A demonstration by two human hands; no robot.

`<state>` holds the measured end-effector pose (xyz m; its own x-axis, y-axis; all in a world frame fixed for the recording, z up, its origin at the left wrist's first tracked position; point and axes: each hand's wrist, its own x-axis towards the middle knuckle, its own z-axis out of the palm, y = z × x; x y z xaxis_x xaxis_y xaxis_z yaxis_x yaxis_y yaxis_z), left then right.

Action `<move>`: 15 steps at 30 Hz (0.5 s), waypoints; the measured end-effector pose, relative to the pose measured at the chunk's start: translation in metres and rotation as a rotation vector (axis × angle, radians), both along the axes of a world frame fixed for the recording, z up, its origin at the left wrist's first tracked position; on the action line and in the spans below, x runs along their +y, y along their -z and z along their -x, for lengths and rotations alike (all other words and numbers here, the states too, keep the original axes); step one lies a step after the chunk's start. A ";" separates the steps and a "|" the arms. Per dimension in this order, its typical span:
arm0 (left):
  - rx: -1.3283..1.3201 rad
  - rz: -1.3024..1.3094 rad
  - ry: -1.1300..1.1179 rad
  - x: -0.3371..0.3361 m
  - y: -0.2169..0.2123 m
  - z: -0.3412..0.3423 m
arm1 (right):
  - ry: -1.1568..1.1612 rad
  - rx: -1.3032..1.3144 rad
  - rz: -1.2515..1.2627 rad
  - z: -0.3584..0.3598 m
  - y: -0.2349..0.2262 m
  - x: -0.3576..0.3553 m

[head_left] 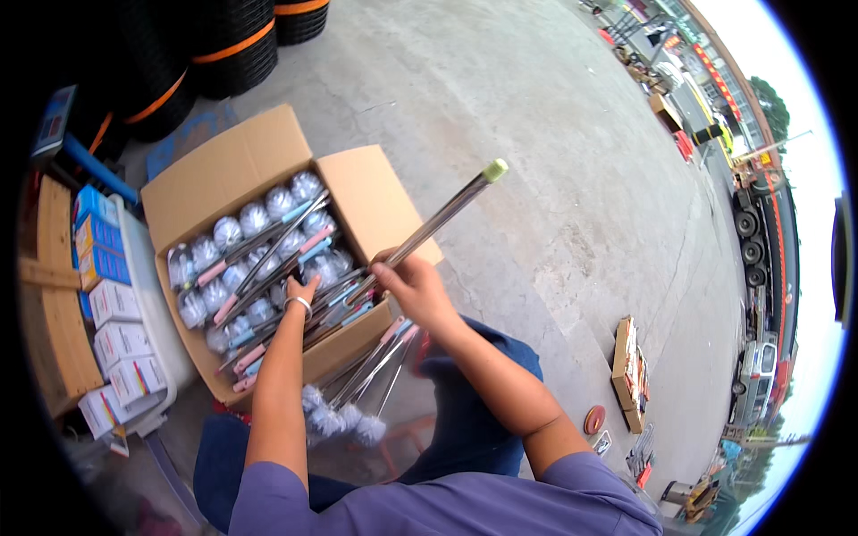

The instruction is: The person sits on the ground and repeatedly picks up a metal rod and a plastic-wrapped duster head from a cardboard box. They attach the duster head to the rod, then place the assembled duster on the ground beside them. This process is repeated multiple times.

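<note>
An open cardboard box [223, 170] stands on the concrete in front of me, packed with plastic-wrapped mops that have metal poles and pink or blue grips [259, 259]. My right hand [413, 284] is shut on one metal pole [442, 217] with a pale green end cap, angled up and to the right out of the box. My left hand [302, 290], with a bracelet on the wrist, reaches into the box among the poles. Whether it grips one is hidden. Several more wrapped mops [357, 393] lie between my knees, heads toward me.
Stacked black tyres with orange bands [223, 54] stand at the top left. Small blue and white boxes [112, 313] sit on a white container at the left, beside a wooden pallet [58, 313]. A flat wooden box [628, 371] lies on the concrete to the right. Trucks [760, 295] line the far right.
</note>
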<state>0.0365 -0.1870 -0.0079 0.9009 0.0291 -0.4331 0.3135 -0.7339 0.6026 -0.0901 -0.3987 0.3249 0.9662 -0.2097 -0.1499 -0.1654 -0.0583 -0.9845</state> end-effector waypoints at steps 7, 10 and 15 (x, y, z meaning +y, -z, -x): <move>0.019 0.272 0.116 -0.044 0.026 -0.005 | -0.070 -0.050 0.029 0.018 0.010 -0.015; 0.044 0.354 0.316 -0.061 -0.027 0.021 | -0.063 -0.219 0.062 0.020 0.006 0.000; 0.229 0.470 0.483 -0.069 -0.090 0.043 | -0.037 -0.286 0.240 0.019 0.003 0.024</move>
<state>-0.0066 -0.2564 0.0822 0.6508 -0.5866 -0.4819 0.1755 -0.5014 0.8472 -0.1086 -0.3749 0.3219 0.9695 -0.1705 0.1764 0.1207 -0.2942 -0.9481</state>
